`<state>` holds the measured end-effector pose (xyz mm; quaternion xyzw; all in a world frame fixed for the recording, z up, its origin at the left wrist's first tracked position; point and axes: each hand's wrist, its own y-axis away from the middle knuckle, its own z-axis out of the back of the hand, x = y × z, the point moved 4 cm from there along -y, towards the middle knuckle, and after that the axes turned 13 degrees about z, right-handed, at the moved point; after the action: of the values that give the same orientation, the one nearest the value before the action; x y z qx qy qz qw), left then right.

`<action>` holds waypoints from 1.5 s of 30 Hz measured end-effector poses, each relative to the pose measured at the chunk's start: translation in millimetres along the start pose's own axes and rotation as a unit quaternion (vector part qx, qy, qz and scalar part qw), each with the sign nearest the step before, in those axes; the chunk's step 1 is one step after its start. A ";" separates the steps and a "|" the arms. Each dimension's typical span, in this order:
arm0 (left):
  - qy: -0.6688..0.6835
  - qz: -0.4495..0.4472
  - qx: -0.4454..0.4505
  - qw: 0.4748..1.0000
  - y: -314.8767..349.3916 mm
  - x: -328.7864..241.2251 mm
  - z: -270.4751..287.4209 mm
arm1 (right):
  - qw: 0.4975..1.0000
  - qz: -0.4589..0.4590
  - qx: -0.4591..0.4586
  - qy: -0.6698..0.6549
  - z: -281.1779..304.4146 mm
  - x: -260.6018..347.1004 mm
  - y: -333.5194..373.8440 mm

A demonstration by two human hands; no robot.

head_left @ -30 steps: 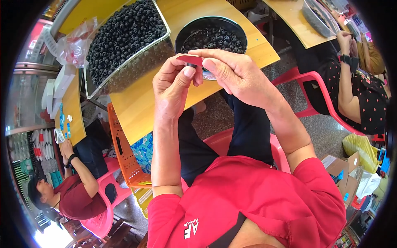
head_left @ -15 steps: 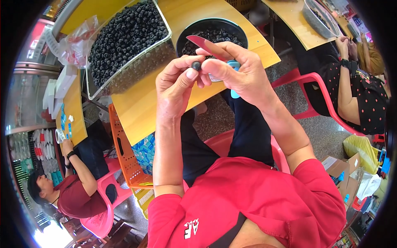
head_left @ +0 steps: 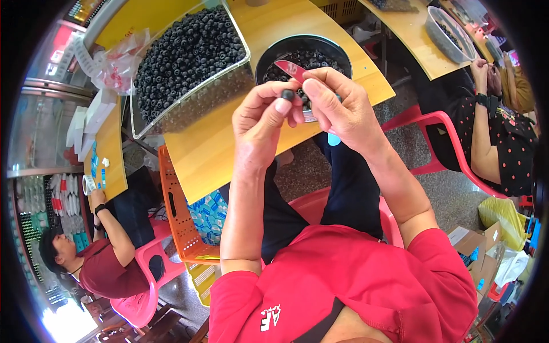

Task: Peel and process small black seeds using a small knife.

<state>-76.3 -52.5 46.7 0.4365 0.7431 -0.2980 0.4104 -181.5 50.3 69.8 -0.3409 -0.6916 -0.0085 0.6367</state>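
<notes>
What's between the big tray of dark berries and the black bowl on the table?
Only bare yellow tabletop separates the tray from the black bowl, as the head view shows.

A yellow wooden desk [head_left: 229, 154] carries a clear tray [head_left: 189, 108] heaped with small dark fruit. Just right of the tray stands a black bowl [head_left: 266, 57] holding more fruit. Left of the tray lies a crumpled plastic bag [head_left: 114, 60].

1. Two hands of the wearer were raised: left hand [head_left: 260, 123] and right hand [head_left: 343, 111].
2. One small dark berry [head_left: 287, 95] sat between the fingers [head_left: 281, 106].
3. One knife with a red blade [head_left: 293, 70].
4. One clear tray [head_left: 189, 108] of berries.
5. One round black bowl [head_left: 264, 57].
6. Two other people: one at lower left [head_left: 108, 268], one at right [head_left: 497, 131].
7. One orange crate [head_left: 180, 211].
</notes>
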 end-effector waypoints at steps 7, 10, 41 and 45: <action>0.028 0.019 -0.013 0.999 -2.7 0.4 -0.1 | 0.992 0.038 0.051 0.105 -3.3 9.7 3.1; -0.014 0.011 0.003 1.000 -3.1 -3.0 0.8 | 0.992 0.036 0.067 0.103 -5.5 4.9 1.2; 0.097 0.003 0.024 0.995 -3.8 7.2 3.6 | 0.996 -0.010 0.074 0.048 -3.7 16.1 -1.8; 0.104 0.007 0.002 0.995 -4.6 8.7 2.2 | 0.995 0.007 0.051 0.091 -8.2 10.2 2.4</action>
<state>-82.1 -52.8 38.4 0.4706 0.7783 -0.2497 0.3323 -172.7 53.2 79.4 -0.3108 -0.6279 0.0007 0.7135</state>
